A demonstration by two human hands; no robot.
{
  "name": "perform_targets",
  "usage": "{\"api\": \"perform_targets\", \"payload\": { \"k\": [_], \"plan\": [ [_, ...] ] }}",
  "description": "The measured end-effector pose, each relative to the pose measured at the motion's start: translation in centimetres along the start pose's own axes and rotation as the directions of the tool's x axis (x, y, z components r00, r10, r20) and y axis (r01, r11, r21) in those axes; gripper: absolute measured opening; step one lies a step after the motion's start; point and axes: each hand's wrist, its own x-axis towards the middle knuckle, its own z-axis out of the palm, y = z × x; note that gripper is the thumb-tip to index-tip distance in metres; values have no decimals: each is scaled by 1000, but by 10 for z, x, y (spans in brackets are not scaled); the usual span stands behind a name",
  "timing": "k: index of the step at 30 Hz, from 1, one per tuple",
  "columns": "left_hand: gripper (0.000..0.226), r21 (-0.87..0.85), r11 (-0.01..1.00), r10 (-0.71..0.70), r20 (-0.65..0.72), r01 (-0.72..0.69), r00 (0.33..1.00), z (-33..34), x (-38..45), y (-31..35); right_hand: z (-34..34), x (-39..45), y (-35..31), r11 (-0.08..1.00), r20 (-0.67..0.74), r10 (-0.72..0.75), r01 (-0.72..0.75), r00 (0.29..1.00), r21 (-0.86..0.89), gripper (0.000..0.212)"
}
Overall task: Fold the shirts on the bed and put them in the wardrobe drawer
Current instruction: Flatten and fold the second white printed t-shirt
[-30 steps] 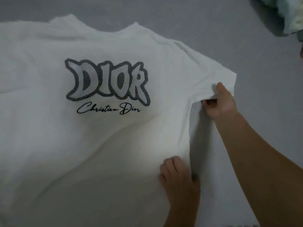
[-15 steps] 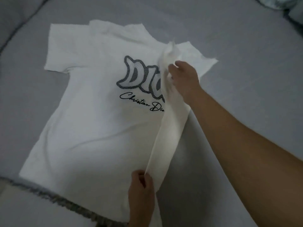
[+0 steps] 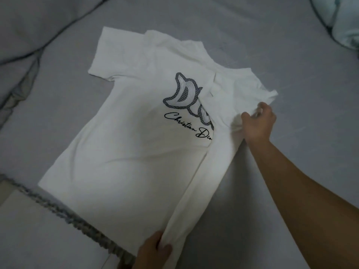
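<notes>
Grey bed point(image 3: 252, 45) bears a white shirt point(image 3: 126, 152), both hands point(image 3: 258, 123) point(image 3: 153, 249) pinching its folded side.

Upper left of the frame: a grey pillow point(image 3: 29, 26) with dark piping along its edge. Upper right corner — a bundle of pale teal and white bedding point(image 3: 342, 20). Lower left: a frilled grey hem point(image 3: 64, 214) beside a pale floor point(image 3: 38, 239).

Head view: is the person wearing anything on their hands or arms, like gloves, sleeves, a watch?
No. Both the left hand and right hand are bare, no gloves or rings visible. The right forearm is bare with no sleeve, watch or band; little of the left arm shows.
</notes>
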Motion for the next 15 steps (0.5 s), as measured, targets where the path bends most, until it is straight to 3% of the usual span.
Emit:
{"api": "perform_targets", "payload": {
  "k": [3, 6, 9, 12, 15],
  "plan": [
    [39, 72, 996, 38, 165, -50, 986, -22, 5, -25, 8, 5, -3, 990, 105, -80, 91, 991, -109, 60],
    [37, 243, 968, 19, 194, -67, 981, -32, 12, -26, 11, 3, -1, 982, 203, -65, 98, 977, -158, 64],
    [19, 256, 961, 114, -9, -108, 993, -39, 22, 17, 4, -3, 4, 993, 192, -64, 81, 979, -82, 78],
    [16, 84, 976, 216, -245, -201, 945, -51, 48, 95, -2, -11, 16, 1000, 227, -15, 17, 974, -8, 81],
    [13, -165, 948, 214, -306, -274, 928, -67, 86, 181, -4, -13, 30, 996, 276, -80, 88, 958, -16, 55]
  ]
}}
